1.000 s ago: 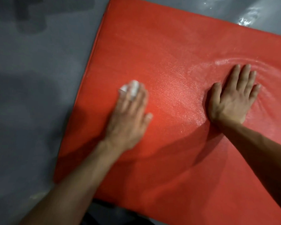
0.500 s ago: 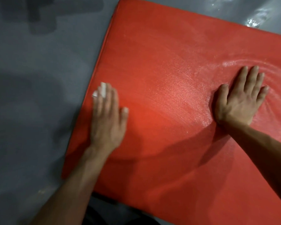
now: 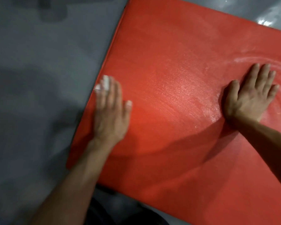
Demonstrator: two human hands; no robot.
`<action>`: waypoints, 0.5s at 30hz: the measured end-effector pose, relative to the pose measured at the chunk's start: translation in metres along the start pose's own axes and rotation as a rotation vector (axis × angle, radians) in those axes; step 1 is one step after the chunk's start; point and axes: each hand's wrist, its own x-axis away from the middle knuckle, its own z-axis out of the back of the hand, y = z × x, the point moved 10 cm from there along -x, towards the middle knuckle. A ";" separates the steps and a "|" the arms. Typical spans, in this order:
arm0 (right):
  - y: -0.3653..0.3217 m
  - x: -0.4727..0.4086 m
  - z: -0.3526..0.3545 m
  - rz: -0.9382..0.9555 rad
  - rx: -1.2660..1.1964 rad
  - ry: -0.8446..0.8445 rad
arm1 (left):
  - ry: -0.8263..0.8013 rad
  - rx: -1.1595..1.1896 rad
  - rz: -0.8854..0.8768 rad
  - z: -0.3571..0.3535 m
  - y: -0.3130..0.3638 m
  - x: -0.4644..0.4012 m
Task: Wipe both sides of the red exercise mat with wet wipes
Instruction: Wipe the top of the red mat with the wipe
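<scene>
Leftward goes the left hand (image 3: 111, 114) since a second ago: then it pressed the wet wipe (image 3: 104, 83) down well inside the red exercise mat (image 3: 177, 65), and now the wipe sits right at the mat's left edge, where the red meets the grey floor (image 3: 39, 95). That hand lies flat with fingers straight and close together, the white wipe bunched under the fingertips and poking out beyond them; it is blurred, which suggests the stroke is in progress. The right hand (image 3: 250, 96) has kept its place on the right part of the mat, palm down, fingers straight and slightly spread, holding nothing, apparently pinning the mat so it does not slide. The mat lies flat on the floor, its near left corner close to the person, and a damp sheen shows across the middle between the two hands. Judging by this, the top face's left strip is being finished, while the underside is not yet reached.
</scene>
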 end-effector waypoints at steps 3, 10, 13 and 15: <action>0.002 0.000 -0.001 0.001 0.003 0.004 | -0.100 0.071 -0.349 -0.028 0.129 0.051; 0.001 0.000 -0.001 0.009 0.000 0.002 | -0.096 0.016 -0.253 -0.016 0.073 0.047; 0.001 0.000 -0.001 0.012 -0.004 0.007 | 0.016 -0.020 0.096 0.010 -0.043 0.037; 0.001 0.000 -0.001 0.012 -0.005 0.007 | 0.004 0.001 0.140 0.006 -0.034 0.047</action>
